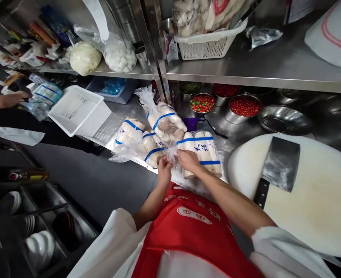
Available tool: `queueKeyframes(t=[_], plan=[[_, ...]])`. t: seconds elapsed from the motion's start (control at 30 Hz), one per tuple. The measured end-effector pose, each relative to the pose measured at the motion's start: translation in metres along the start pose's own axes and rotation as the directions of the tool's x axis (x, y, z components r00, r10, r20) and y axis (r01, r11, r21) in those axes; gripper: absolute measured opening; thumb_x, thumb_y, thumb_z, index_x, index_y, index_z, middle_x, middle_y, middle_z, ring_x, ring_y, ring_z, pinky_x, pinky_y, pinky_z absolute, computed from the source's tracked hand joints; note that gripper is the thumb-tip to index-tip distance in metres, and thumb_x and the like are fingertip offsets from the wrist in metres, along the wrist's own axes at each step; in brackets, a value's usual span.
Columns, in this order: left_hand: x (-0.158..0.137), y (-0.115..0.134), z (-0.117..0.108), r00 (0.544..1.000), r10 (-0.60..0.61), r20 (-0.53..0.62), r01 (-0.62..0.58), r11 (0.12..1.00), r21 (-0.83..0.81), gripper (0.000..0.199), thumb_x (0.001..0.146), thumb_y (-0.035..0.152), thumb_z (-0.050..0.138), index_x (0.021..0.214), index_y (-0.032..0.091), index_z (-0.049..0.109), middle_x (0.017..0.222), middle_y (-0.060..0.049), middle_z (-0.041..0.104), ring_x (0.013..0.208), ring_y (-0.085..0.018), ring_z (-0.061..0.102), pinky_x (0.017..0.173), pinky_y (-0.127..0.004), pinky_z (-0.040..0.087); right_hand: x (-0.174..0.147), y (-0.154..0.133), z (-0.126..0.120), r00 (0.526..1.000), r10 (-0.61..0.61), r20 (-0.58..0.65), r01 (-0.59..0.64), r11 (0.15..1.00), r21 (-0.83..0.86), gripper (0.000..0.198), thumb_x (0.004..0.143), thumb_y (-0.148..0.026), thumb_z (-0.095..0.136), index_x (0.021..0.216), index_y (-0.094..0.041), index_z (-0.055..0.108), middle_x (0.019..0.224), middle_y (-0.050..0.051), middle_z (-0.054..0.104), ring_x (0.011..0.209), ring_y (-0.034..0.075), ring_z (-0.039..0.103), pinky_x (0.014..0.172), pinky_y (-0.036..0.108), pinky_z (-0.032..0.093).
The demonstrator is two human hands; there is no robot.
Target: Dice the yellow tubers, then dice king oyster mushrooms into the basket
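A clear plastic bag of thick, pale mushrooms (pixel 201 148), with blue stripes and blue writing, lies on the steel counter just in front of me. My right hand (pixel 188 160) pinches the gathered plastic at its left end. Close beside it, my left hand (pixel 165 166) has its fingers pinched together at the same twisted plastic; the exact grip is small and partly hidden. Three similar items lie to the left: a mushroom bag (pixel 166 121) on top, another mushroom bag (pixel 153 148) by my left hand, and a further mushroom bag (pixel 129 133) beyond.
To the right, a cleaver (pixel 282 164) rests on a round white chopping board (pixel 318 224). Bowls of chopped chillies (pixel 244 108) and a steel pan (pixel 285 119) stand under the shelf (pixel 246 79). At left are a white bin (pixel 77 108) and another person's hand (pixel 11 99) at a bag.
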State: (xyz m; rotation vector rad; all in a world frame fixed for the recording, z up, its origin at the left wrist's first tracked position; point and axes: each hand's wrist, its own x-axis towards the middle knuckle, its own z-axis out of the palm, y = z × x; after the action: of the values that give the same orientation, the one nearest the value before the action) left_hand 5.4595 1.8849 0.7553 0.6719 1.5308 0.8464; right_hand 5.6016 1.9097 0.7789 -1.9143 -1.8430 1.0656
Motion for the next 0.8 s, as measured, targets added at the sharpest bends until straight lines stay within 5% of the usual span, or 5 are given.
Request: queueKeyframes(t=[0.1, 0.2, 0.33, 0.53, 0.8], plan=[[0.011, 0.006, 0.005, 0.928, 0.24, 0.284, -0.308, 0.924, 0.227, 0.058, 0.068, 0.025, 0.068, 0.124, 0.022, 0.051, 0.135, -0.01, 0.053, 0.128, -0.025, 0.049, 0.11, -0.041, 0.037, -0.025, 0.026, -0.02, 0.992, 0.101, -0.069, -0.1, 0.995, 0.021, 0.009, 0.087, -0.023, 0.048, 0.081, -0.02, 0.052, 0.069, 0.003, 0.059, 0.067, 0.017, 0.055, 0.062, 0.026, 0.036], [0.025, 0.019, 0.031, 0.656, 0.333, 0.678, -0.653, 0.7, 0.288, 0.069, 0.069, 0.03, 0.073, 0.134, 0.023, 0.049, 0.151, -0.011, 0.04, 0.144, -0.029, 0.03, 0.121, -0.047, 0.019, -0.056, 0.042, -0.034, 0.957, 0.219, -0.19, -0.175, 0.959, 0.223, 0.016, 0.086, -0.035, 0.048, 0.079, -0.021, 0.05, 0.067, 0.0, 0.057, 0.06, 0.015, 0.05, 0.058, 0.026, 0.036], [0.048, 0.039, 0.084, 0.355, 0.254, 0.9, -0.83, 0.529, 0.178, 0.017, 0.076, 0.027, 0.066, 0.091, 0.019, 0.069, 0.103, -0.008, 0.07, 0.109, -0.026, 0.06, 0.116, -0.049, 0.028, -0.088, 0.044, -0.039, 0.804, 0.457, -0.381, -0.194, 0.807, 0.558, 0.023, 0.075, -0.042, 0.059, 0.082, -0.021, 0.054, 0.069, 0.0, 0.059, 0.063, 0.016, 0.053, 0.061, 0.027, 0.042], [0.069, 0.07, 0.145, 0.546, 0.25, 0.8, -0.505, 0.86, 0.077, 0.017, 0.081, 0.033, 0.065, 0.078, 0.017, 0.068, 0.079, -0.001, 0.069, 0.08, -0.017, 0.065, 0.078, -0.03, 0.051, -0.151, 0.038, -0.021, 0.144, 0.798, -0.585, -0.267, 0.6, 0.754, 0.037, 0.065, -0.046, 0.077, 0.075, -0.02, 0.051, 0.067, -0.002, 0.055, 0.06, 0.014, 0.05, 0.057, 0.027, 0.04], [0.071, 0.097, 0.163, 0.638, 0.37, 0.675, -0.402, 0.908, -0.119, 0.035, 0.082, 0.053, 0.068, 0.082, 0.02, 0.058, 0.074, 0.003, 0.058, 0.07, -0.011, 0.057, 0.07, -0.026, 0.048, -0.214, 0.012, -0.042, -0.146, 0.713, -0.686, -0.147, 0.67, 0.728, 0.027, 0.07, -0.034, 0.075, 0.074, -0.027, 0.049, 0.064, -0.002, 0.051, 0.056, 0.02, 0.05, 0.057, 0.039, 0.043]])
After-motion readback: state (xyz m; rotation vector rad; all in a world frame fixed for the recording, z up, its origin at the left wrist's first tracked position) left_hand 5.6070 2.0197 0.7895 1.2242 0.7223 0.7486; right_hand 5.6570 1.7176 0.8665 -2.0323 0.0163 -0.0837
